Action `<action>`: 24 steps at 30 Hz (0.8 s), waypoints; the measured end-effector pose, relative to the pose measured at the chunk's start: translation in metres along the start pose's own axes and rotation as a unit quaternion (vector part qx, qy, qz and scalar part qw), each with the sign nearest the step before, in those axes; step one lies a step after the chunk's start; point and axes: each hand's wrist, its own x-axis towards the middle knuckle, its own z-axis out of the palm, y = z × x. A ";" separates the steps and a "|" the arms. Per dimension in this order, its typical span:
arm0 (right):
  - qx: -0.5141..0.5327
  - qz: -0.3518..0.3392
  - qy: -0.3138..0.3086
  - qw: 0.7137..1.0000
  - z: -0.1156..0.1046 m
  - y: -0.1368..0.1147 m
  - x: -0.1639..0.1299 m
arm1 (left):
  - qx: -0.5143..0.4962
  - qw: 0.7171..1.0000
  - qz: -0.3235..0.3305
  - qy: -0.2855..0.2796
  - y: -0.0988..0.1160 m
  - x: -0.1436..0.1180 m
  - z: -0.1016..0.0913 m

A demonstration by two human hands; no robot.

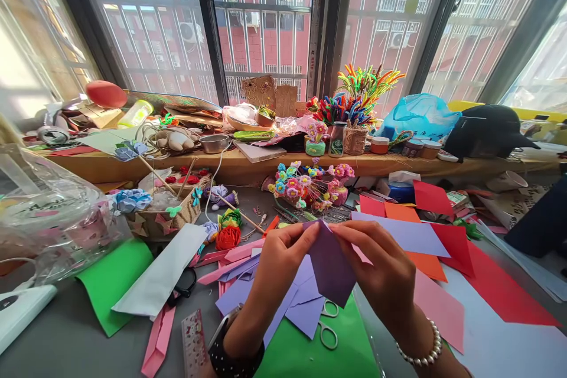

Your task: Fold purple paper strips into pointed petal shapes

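Observation:
A piece of purple paper (332, 269) with folded edges is held up in front of me, its pointed end hanging down. My left hand (286, 251) pinches its upper left edge between thumb and fingers. At the upper right edge, my right hand (378, 260) grips the same paper with its fingertips. Below lie more purple paper pieces (305, 313) on a green sheet (323, 351). The handles of a pair of scissors (328, 335) show under the held paper; the blades are hidden.
Folded pink strips (159, 339), a patterned ruler (194, 342) and a white paper piece (163, 271) lie to the left. Red sheets (500, 283) and a pink sheet (443, 313) spread at right. Small crafted flowers (296, 183) stand behind my hands, before a cluttered window ledge (248, 158).

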 end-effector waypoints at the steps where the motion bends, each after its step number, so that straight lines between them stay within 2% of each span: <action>1: -0.010 -0.027 0.001 1.000 0.000 0.001 0.000 | -0.002 1.000 0.000 0.001 0.000 0.000 0.000; 4: -0.030 -0.098 0.004 0.995 -0.001 0.004 -0.001 | -0.013 1.000 0.004 0.008 -0.001 -0.001 -0.001; 7: -0.050 -0.141 -0.013 0.989 -0.001 0.007 -0.002 | -0.018 1.000 0.012 0.017 -0.001 -0.001 -0.001; 15: -0.073 -0.181 -0.047 0.980 -0.002 0.009 -0.007 | -0.020 0.999 0.016 0.021 -0.003 -0.001 -0.001; 24: -0.094 -0.197 -0.054 0.974 -0.004 0.009 -0.007 | -0.031 0.999 0.016 0.033 -0.003 0.000 -0.002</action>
